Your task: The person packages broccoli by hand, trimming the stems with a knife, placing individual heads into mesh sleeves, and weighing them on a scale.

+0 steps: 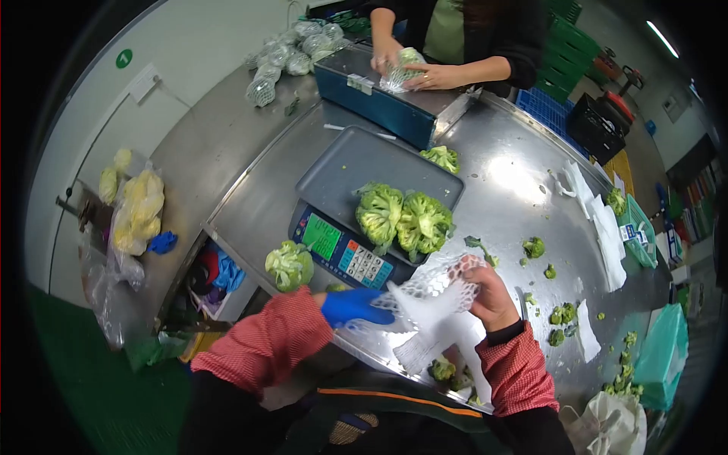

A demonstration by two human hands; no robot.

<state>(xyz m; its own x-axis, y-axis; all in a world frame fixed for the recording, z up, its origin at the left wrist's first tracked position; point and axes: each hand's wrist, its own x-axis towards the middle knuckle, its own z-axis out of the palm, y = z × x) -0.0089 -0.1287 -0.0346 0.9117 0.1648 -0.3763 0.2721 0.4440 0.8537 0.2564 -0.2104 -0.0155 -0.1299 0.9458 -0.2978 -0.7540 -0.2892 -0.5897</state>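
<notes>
My left hand [356,308], in a blue glove, has its fingertips partly covered by a white foam net sleeve [436,292]. The bare fingers of my right hand [490,292] pinch the sleeve's other side, so it stretches between both hands. Just beyond, two broccoli heads [402,218] rest on the grey tray of a scale [334,178], whose green display [321,236] is lit. Another pale green head [290,265] lies left of the scale's keypad. Below my hands, more white netting [425,353] hangs over the table edge beside broccoli pieces [442,369].
Across the steel table [504,220], a co-worker's hands [432,76] hold a netted head on a blue-sided box machine [371,106]. Netted heads [296,49] are piled at the back left. Broccoli scraps [534,247] and a teal bag [661,356] lie to the right, an open drawer [220,284] left.
</notes>
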